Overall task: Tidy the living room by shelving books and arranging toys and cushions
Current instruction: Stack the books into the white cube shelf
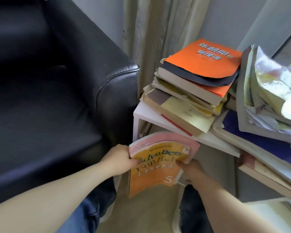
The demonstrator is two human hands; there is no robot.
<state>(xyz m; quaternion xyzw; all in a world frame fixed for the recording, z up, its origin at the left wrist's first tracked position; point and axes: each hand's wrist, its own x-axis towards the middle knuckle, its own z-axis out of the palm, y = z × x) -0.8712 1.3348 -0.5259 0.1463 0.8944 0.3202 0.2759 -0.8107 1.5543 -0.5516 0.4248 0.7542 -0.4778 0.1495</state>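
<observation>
Gripping orange textbook (155,173) between both hands (119,158) (191,169)

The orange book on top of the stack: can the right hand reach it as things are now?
Probably not yet: the right hand grips the yellow English textbook together with the left hand. The orange book lies uncovered on top, so a freed hand likely could.

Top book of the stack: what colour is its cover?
The top book is orange with a dark curled edge; head view.
</observation>
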